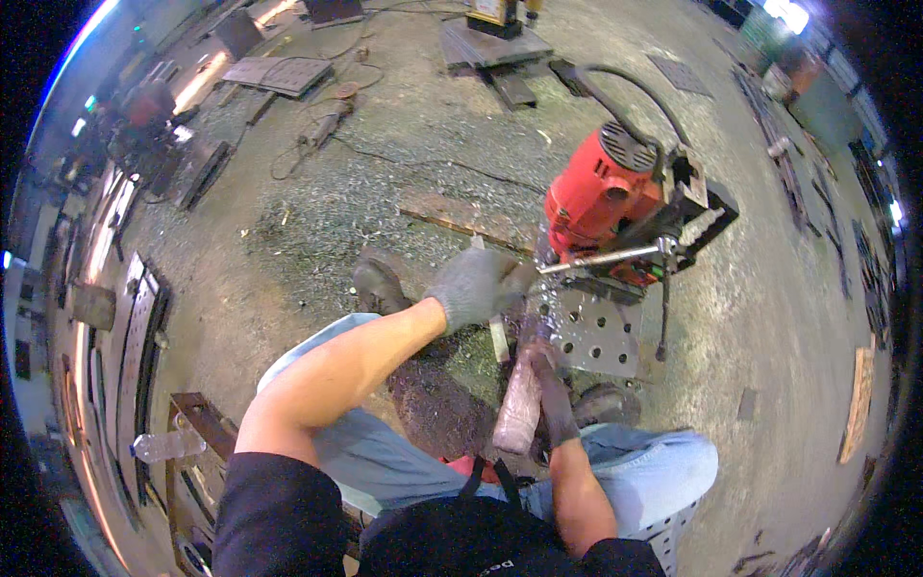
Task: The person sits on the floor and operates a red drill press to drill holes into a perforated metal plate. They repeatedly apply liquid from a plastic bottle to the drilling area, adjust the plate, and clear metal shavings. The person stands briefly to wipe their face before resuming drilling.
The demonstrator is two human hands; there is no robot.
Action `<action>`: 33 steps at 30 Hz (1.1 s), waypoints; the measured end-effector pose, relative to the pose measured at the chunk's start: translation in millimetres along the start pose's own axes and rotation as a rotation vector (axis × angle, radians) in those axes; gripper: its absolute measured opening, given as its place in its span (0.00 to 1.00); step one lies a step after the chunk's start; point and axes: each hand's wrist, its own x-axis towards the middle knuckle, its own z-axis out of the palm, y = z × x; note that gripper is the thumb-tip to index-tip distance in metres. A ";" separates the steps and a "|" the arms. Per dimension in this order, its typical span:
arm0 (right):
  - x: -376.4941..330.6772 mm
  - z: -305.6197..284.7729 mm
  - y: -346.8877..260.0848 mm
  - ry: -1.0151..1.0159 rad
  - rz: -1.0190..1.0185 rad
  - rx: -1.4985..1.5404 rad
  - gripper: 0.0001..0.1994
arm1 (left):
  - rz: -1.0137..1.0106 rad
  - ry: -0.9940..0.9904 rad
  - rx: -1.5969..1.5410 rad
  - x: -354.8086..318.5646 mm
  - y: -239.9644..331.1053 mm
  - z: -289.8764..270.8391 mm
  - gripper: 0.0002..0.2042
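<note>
My left hand [476, 288], in a grey glove, reaches out in front of me with its fingers curled near the lower end of a red magnetic drill [596, 192]. A pale flat strip [499, 339] shows on both sides of this hand; whether the fingers hold it or it lies beneath, I cannot tell. Gloved in dark fabric, my right hand [552, 389] is closed around a cloudy plastic bottle [519, 409], tilted with its neck end toward the drill. The drill stands on a steel plate with round holes [601, 337], and a silver lever [615, 258] sticks out leftward from it.
Metal shavings [346, 212] cover the floor around a rusty flat bar [461, 219]. A cable [423, 159] runs toward the drill. My boot [378, 282] is left of the work. A clear bottle [171, 445] lies at the lower left. Steel plates [279, 75] lie farther off.
</note>
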 end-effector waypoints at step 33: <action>4.7 -16.7 3.4 -0.007 0.126 0.036 0.25 | -0.035 0.057 0.033 -0.4 4.7 5.0 0.27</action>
